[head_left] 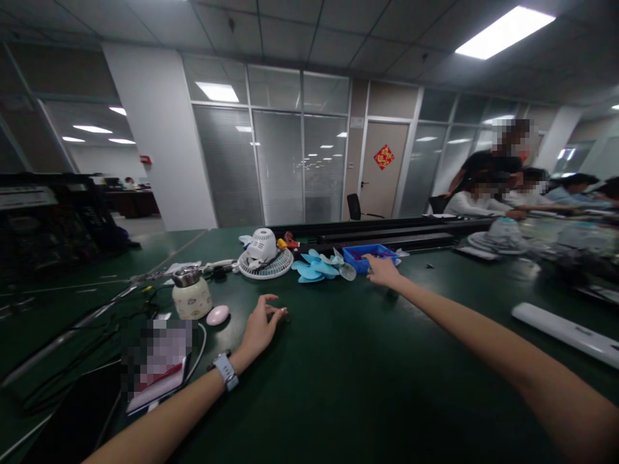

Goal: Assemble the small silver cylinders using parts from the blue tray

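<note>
My left hand [261,324] hovers low over the dark green table, its curled fingers apart and nothing visible between them. A pale blue watch is on that wrist. My right hand [383,272] reaches forward to the near right edge of a small blue tray [355,263]. Its index finger and thumb look spread at the rim; small dark items inside the tray are partly hidden and too small to name. Left of the tray lie light blue fan blades [316,266], with greyish translucent blades [345,270] beside them. Farther left, a white fan body [262,245] sits on a round white fan grille [271,269].
A cream bottle [192,299] with a metal lid, a pink rounded object [218,315], cables and a pixelated booklet-like item lie at left. Black rails [387,237] run along the back. A long white case [565,328] lies at right. Several people sit or stand at far right.
</note>
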The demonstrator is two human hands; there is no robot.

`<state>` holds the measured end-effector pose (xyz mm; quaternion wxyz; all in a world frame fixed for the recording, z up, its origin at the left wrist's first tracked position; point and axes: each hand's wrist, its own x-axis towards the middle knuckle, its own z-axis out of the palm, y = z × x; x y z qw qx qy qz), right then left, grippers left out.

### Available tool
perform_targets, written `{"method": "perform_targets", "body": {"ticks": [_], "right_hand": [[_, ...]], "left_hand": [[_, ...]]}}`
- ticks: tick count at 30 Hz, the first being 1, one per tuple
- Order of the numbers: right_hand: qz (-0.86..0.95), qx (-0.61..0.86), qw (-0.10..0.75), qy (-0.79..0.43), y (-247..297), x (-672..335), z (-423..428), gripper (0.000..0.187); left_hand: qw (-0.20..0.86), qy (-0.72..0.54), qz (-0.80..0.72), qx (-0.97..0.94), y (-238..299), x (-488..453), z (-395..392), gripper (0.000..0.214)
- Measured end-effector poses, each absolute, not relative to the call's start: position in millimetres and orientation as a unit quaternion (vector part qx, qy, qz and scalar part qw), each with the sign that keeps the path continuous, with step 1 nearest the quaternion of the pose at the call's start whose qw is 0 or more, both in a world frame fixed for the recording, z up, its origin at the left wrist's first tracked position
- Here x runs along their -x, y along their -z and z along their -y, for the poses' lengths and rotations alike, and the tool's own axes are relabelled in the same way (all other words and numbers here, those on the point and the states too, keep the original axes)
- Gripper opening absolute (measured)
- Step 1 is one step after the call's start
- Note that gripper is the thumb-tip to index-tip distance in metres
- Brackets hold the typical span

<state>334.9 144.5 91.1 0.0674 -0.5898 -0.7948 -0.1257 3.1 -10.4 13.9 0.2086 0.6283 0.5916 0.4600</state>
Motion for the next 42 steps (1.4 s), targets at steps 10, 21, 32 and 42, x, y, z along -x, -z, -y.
{"method": "perform_targets", "body": {"ticks": [10, 21, 32, 42], "right_hand": [[0.812, 0.538, 0.105, 0.199, -82.7, -306.2, -127.1, 0.054], [0.938, 0.301, 0.170, 0.004, -36.4, -169.4, -31.8, 0.023], [0.768, 0.594, 0.218, 0.101, -98.6, -345.3, -142.7, 0.025], [0.734, 0.651, 0.171, 0.092, -80.7, -362.1, -149.4, 0.023]], "left_hand": [[0.132, -0.512, -0.636, -0.562, -5.5, -0.3, 3.7, 0.031], [0.080, -0.509, -0.635, -0.575, -4.5, -0.7, 3.0, 0.029], [0.092, -0.478, -0.650, -0.583, -3.8, 3.2, -1.8, 0.037], [0.106, -0.469, -0.647, -0.592, -1.8, 4.2, -3.0, 0.037]]}}
